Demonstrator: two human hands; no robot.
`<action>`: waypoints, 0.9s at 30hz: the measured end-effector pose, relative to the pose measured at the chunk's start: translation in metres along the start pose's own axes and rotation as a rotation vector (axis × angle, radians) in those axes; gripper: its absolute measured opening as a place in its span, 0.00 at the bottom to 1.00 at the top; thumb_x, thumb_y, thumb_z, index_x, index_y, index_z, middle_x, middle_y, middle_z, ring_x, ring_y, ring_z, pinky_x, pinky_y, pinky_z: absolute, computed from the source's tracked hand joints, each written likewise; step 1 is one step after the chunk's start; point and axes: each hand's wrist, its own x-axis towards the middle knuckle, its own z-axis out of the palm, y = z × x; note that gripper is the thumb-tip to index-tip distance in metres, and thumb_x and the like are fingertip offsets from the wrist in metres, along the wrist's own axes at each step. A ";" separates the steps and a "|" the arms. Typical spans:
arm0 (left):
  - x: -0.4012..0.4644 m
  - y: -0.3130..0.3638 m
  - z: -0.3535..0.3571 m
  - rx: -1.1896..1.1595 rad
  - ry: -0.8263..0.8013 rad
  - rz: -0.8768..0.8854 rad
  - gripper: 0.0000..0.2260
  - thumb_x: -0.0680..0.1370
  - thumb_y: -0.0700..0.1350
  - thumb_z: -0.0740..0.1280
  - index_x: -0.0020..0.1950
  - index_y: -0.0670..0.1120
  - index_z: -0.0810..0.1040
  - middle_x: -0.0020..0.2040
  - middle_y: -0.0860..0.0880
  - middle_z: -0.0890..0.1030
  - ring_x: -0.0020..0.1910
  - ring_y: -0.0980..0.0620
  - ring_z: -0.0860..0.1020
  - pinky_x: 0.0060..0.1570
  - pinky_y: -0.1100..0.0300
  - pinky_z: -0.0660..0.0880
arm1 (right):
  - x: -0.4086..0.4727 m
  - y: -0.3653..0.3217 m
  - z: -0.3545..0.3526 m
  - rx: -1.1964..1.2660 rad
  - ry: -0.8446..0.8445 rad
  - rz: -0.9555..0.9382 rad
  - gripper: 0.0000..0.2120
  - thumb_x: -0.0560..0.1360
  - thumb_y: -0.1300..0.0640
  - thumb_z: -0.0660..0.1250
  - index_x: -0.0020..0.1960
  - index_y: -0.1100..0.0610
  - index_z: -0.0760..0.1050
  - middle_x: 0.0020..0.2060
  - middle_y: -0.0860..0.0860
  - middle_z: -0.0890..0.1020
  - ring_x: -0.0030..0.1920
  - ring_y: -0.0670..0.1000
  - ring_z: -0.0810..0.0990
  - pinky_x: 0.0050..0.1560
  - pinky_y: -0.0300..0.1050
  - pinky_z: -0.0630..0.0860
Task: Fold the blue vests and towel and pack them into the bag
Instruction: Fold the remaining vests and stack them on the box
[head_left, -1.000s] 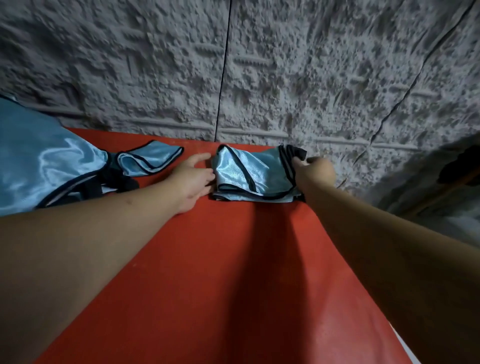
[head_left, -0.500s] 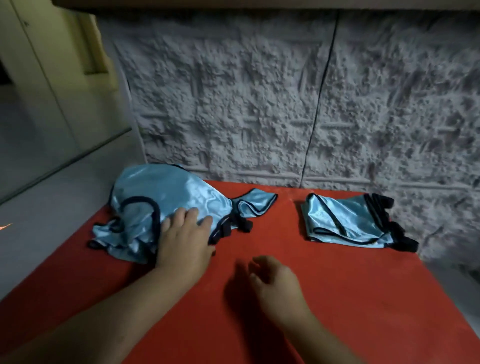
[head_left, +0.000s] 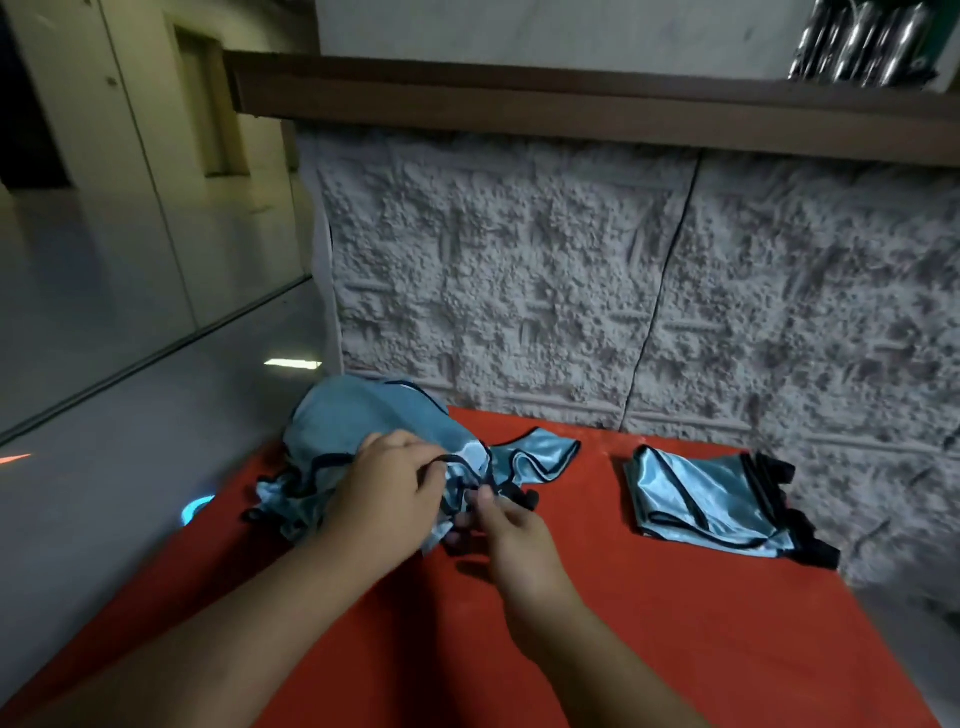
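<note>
A red table (head_left: 649, 649) fills the lower part of the view, set against a rough grey wall (head_left: 571, 286) with a brown shelf (head_left: 519, 98) running above it. On the table's far left lies a crumpled vest (head_left: 363, 421), shiny blue with black trim, bunched in a heap with one flap trailing toward the middle. Well apart from it, on the far right, sits a folded vest (head_left: 696, 493), flattened into a small packet with its black straps toward the wall. No towel or bag shows here

The left hand (head_left: 384, 499) rests on the near side of the heap, fingers curled around a black trim edge. The right hand (head_left: 511, 530) is just beside it, thumb and fingertips seeming to pinch a black strap at the heap's near edge, though the exact hold is hard to make out

One vest looks done, so the step in hand seems to be starting on the second. The next move likely calls for lifting it by the trim and spreading it flat on the open red surface before any fold can be made
</note>
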 end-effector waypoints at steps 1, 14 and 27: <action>-0.012 0.009 -0.003 -0.040 0.047 -0.003 0.14 0.75 0.48 0.63 0.53 0.48 0.87 0.50 0.51 0.83 0.52 0.48 0.76 0.56 0.55 0.75 | -0.005 -0.011 0.005 0.121 -0.025 0.054 0.18 0.83 0.46 0.61 0.49 0.59 0.81 0.40 0.56 0.84 0.39 0.52 0.81 0.38 0.43 0.75; -0.171 0.072 0.002 -0.247 0.075 -0.173 0.10 0.66 0.57 0.68 0.44 0.57 0.84 0.47 0.60 0.80 0.49 0.52 0.81 0.56 0.59 0.75 | -0.156 -0.032 -0.106 0.317 0.494 -0.049 0.09 0.81 0.61 0.65 0.51 0.64 0.82 0.42 0.65 0.85 0.39 0.59 0.84 0.39 0.48 0.80; -0.198 0.029 0.055 -0.035 -0.730 -0.159 0.44 0.69 0.48 0.80 0.78 0.63 0.60 0.81 0.56 0.35 0.81 0.53 0.44 0.77 0.58 0.57 | -0.189 0.043 -0.231 -0.442 0.572 0.228 0.23 0.65 0.71 0.73 0.58 0.58 0.82 0.38 0.60 0.86 0.37 0.59 0.85 0.39 0.58 0.83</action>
